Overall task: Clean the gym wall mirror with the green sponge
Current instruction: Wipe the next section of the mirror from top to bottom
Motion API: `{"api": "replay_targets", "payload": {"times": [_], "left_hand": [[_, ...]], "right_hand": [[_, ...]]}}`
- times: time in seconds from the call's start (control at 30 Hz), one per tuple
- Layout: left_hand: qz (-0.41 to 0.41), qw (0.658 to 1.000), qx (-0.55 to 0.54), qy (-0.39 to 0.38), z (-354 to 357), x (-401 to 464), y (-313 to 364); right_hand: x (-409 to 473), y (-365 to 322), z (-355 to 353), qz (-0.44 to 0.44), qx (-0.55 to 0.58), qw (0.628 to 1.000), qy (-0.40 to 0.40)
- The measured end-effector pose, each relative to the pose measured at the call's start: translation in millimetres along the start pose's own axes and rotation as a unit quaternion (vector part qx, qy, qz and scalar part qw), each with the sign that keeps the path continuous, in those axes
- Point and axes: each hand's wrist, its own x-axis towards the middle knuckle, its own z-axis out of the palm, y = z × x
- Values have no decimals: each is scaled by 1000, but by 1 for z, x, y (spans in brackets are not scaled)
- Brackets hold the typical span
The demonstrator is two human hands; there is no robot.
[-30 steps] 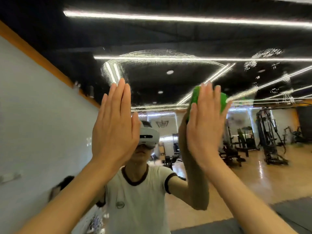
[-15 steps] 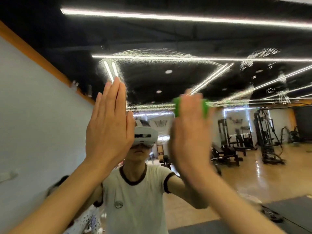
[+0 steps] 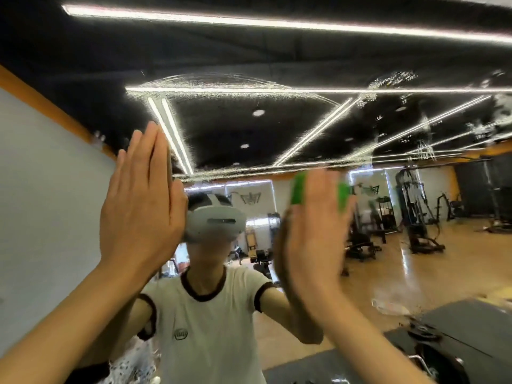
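Note:
The gym wall mirror (image 3: 249,128) fills the view and shows wet foamy streaks in arcs across its upper part. My right hand (image 3: 310,231) presses the green sponge (image 3: 297,189) flat against the glass; the sponge's green edges show to either side of my fingers. My left hand (image 3: 141,206) rests flat on the mirror, fingers together and holding nothing. Both hands look slightly blurred. My own reflection, in a white T-shirt and a headset, stands between the two arms.
A grey wall with an orange band (image 3: 41,189) adjoins the mirror on the left. The reflection shows weight machines (image 3: 415,212), a wooden floor and dark mats (image 3: 457,328) behind me. Foam spots (image 3: 393,79) sit on the glass at upper right.
My right hand slid the sponge left and down across the glass, then partway back right. My left hand has stayed flat on the mirror.

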Motion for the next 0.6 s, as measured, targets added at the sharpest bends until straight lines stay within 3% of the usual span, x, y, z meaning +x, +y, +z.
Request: {"api": "replay_targets", "payload": {"times": [0.03,0.1,0.17,0.23,0.33,0.4,0.43,0.47,0.53,0.6], "left_hand": [[-1,1000,-2,0,-1,0,0],[0,1000,0,-2,-1,0,1],[-3,1000,-6,-6,-1,0,0],[-7,1000,-26,-9,1,1,-3],[7,999,-42,-14,4,2,2],[23,999,-32,-20,6,3,16],[32,999,-31,-18,9,6,26],[40,999,-33,-14,12,8,38],[55,998,-36,-11,24,11,56],[61,997,-44,-13,33,13,67]], "right_hand": [[-9,-21,5,-102,-6,994,-29],[-22,-33,6,-317,-27,940,-123],[-9,1,-1,-401,-45,903,-150],[5,46,-12,-334,-32,930,-148],[21,108,-30,-78,-12,995,-65],[23,95,-26,72,5,997,-11],[25,76,-20,90,14,996,3],[26,53,-14,64,19,998,-2],[23,15,-5,-129,7,990,-51],[32,20,-6,-335,-28,935,-114]]}}
